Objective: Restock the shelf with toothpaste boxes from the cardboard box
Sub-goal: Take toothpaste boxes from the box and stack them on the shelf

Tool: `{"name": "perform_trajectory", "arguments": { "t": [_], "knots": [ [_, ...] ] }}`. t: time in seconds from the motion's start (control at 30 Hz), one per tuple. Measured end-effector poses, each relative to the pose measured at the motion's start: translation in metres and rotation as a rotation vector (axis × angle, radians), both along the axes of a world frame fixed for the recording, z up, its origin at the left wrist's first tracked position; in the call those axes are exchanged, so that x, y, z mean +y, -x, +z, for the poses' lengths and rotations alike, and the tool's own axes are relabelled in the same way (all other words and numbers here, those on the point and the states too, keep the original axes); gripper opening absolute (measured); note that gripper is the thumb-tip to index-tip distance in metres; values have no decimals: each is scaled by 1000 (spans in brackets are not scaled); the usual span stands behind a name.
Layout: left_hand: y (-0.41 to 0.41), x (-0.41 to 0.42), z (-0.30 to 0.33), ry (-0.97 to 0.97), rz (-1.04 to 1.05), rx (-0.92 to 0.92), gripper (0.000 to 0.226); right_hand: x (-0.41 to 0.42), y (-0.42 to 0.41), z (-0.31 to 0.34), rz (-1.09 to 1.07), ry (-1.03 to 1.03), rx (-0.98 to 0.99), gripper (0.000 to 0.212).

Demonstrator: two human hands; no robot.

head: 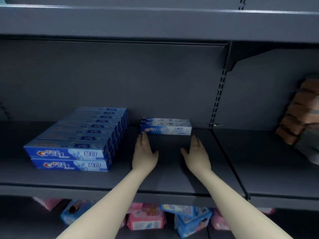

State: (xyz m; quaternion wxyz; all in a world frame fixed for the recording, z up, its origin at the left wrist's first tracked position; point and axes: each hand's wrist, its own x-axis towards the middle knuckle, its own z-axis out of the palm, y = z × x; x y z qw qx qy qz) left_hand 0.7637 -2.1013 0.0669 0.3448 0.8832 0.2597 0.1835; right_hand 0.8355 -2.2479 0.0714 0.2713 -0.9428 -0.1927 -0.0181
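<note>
A pale blue-and-white toothpaste box (166,126) lies lengthwise at the back of the grey shelf (169,180), against the rear panel. My left hand (144,153) rests flat on the shelf just in front of the box's left end, fingertips nearly touching it. My right hand (198,155) lies flat in front of its right end, a little short of it. Both hands hold nothing, fingers extended. To the left stands a two-layer stack of several dark blue toothpaste boxes (77,140) in rows running back. The cardboard box is out of view.
A slotted upright (217,99) and a shelf seam divide this bay from the right one, where brown wrapped packs (300,114) sit. Another shelf (155,19) hangs overhead. Pink and blue packs (146,219) lie on the shelf below.
</note>
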Motion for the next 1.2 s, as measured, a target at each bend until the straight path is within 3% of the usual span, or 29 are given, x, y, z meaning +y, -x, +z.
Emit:
{"name": "perform_trajectory", "arguments": {
  "t": [0.43, 0.6, 0.83, 1.2],
  "knots": [
    [108, -62, -5, -270, -4, -8, 67, -43, 94, 9, 134, 36, -150, 59],
    [143, -81, -18, -335, -31, -50, 65, -56, 126, -7, 96, 79, -223, 56],
    [200, -91, -67, -326, -76, -50, 71, -73, 186, -58, -16, 81, -291, 62],
    [262, -91, -180, -261, -174, 199, 74, -85, 252, -195, -59, 162, -175, 60]
  ]
}}
